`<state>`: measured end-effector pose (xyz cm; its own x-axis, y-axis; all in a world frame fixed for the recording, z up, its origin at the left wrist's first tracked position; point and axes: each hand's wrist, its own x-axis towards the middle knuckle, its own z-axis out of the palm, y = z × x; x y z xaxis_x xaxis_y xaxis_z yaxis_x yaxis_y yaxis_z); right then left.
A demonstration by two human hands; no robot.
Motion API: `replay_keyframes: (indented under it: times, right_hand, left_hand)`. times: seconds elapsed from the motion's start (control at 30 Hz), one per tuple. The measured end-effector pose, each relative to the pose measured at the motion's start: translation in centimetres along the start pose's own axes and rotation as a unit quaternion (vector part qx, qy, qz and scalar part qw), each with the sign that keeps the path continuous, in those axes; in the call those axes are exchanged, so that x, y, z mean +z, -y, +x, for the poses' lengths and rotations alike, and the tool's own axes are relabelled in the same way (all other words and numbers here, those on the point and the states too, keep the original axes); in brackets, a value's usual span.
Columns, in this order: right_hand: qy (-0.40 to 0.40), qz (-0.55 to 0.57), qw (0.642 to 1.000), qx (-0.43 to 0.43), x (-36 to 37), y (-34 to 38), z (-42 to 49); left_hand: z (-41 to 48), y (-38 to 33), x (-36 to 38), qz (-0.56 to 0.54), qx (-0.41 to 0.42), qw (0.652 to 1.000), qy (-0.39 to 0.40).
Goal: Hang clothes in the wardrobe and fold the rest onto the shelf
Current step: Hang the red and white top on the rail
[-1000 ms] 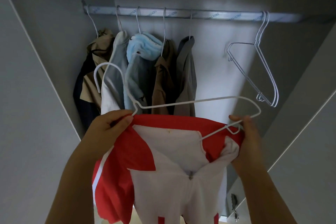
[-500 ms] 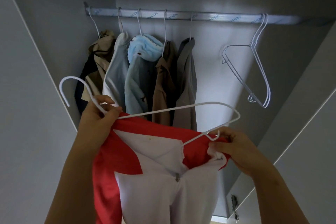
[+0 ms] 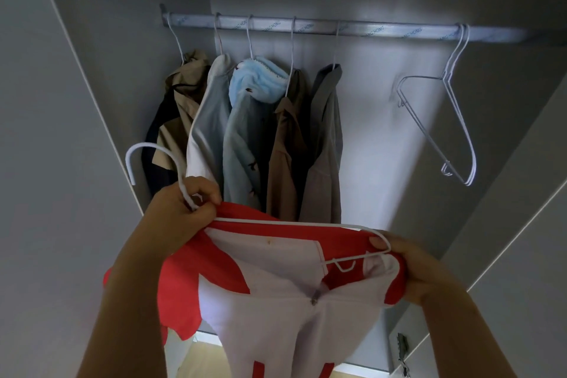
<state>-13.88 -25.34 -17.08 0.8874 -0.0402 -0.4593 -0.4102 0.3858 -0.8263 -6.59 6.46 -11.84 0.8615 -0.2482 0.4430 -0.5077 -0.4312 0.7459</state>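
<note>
A red and white jacket (image 3: pixel 276 294) hangs in front of me, open at the collar with its zip pull showing. A white wire hanger (image 3: pixel 294 221) lies along the collar, its hook curving up to the left. My left hand (image 3: pixel 181 212) grips the hanger's neck together with the red collar. My right hand (image 3: pixel 411 267) holds the jacket's right shoulder, thumb pressed on the hanger's right end, which sits partly inside the collar. Above, the metal rail (image 3: pixel 368 30) spans the wardrobe.
Several garments (image 3: pixel 260 138) hang bunched at the rail's left half. Empty wire hangers (image 3: pixel 445 126) dangle at the rail's right end, with bare rail between. Grey wardrobe walls close in on both sides; a door hinge (image 3: pixel 402 344) shows at lower right.
The hanger has tilted flatter and its right end has sunk into the jacket's collar. Both hands have dropped slightly, and the right hand now covers the shoulder.
</note>
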Motion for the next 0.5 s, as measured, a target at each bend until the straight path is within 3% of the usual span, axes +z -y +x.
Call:
replay_keyframes:
  times: [0.1,0.2,0.33,0.4,0.5]
  right_hand:
    - [-0.102,-0.067,0.992,-0.039,0.2,0.1,0.7]
    - [-0.177,-0.18,0.959,-0.125,0.3,0.0,1.2]
    - [-0.299,-0.362,0.851,-0.234,1.4,-0.3,1.2]
    - [-0.347,-0.384,0.811,-0.273,2.1,-0.2,1.1]
    - [-0.335,-0.348,0.831,-0.277,3.0,0.8,0.6]
  left_hand:
    - [0.0,0.1,0.4,0.01,0.002,1.0,0.01]
    - [-0.2,0.1,0.9,0.014,-0.002,1.0,0.026]
    - [-0.2,-0.3,2.0,0.046,0.015,0.997,0.063]
    - [-0.3,-0.4,3.4,0.095,0.03,0.989,0.111]
    - [-0.2,-0.8,5.8,0.133,0.019,0.988,0.076]
